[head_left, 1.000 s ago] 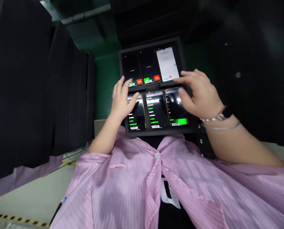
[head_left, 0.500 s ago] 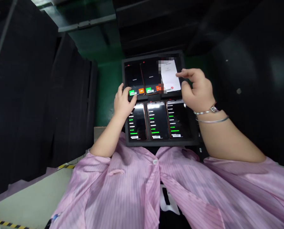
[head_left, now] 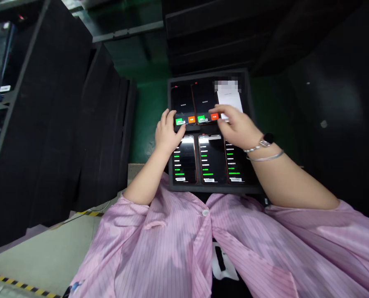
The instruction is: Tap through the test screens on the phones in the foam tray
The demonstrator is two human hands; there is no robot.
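Note:
A black tray point(head_left: 214, 188) holds six smartphones in two rows of three. My left hand point(head_left: 168, 131) rests with curled fingers at the lower edge of the upper-left phone point(head_left: 183, 101), whose dark screen shows green and orange buttons. My right hand point(head_left: 236, 128) hovers low, its fingertips at the bottom of the upper-middle phone point(head_left: 203, 97) and near the white-screened upper-right phone point(head_left: 229, 97). Neither hand holds anything. The lower phones point(head_left: 184, 159) point(head_left: 211, 159) point(head_left: 236, 161) show green-marked lists, and my right wrist covers the top of the last.
Stacked black foam panels point(head_left: 104, 124) rise on the left, and dark panels point(head_left: 327, 103) fill the right. Green flooring point(head_left: 144, 124) surrounds the tray. My pink striped smock point(head_left: 159, 248) fills the bottom, beside pale flooring with hazard tape point(head_left: 23, 285).
My right hand has moved left and lower, from the white-screened phone's right side to the upper-middle phone. My left hand stays nearly still. The view has drifted, shifting the tray right.

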